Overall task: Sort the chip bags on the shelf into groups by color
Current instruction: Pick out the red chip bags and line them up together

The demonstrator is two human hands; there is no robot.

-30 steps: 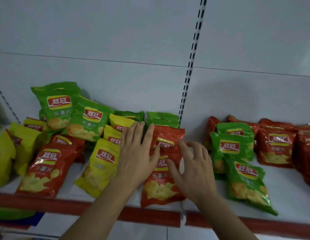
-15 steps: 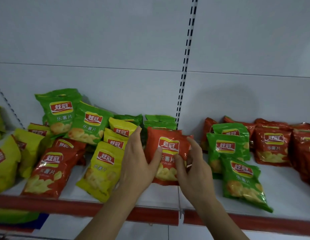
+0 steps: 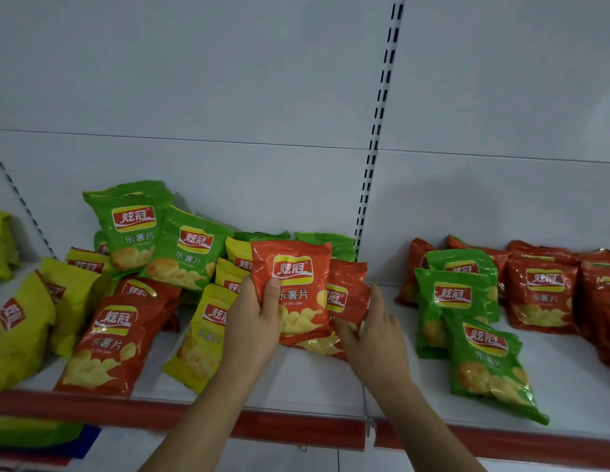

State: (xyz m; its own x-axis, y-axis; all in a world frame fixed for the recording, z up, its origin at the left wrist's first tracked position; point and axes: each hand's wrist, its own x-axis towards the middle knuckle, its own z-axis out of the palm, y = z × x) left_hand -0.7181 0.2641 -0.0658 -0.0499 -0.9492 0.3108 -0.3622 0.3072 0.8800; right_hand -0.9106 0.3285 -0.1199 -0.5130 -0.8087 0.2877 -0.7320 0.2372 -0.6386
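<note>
My left hand [image 3: 254,321] grips a red chip bag [image 3: 297,287] by its left edge, thumb on the front, and holds it upright just above the shelf [image 3: 297,379]. Behind it a second red bag [image 3: 348,294] stands, and my right hand [image 3: 371,332] curls its fingers round that bag's lower edge. Left of my hands lie mixed bags: green bags [image 3: 191,253], yellow bags [image 3: 205,338] and a red bag [image 3: 108,345]. On the right, green bags [image 3: 484,359] lie in front of a row of red bags [image 3: 542,298].
The white back wall has a slotted upright [image 3: 375,141] behind the held bag. A red strip [image 3: 297,430] runs along the shelf's front edge. More yellow bags [image 3: 17,332] crowd the far left. Bare white shelf shows between my right hand and the green bags.
Both hands were flat on a lying red bag. My left hand has since lifted the top red bag upright, and my right hand has moved to the second red bag behind it.
</note>
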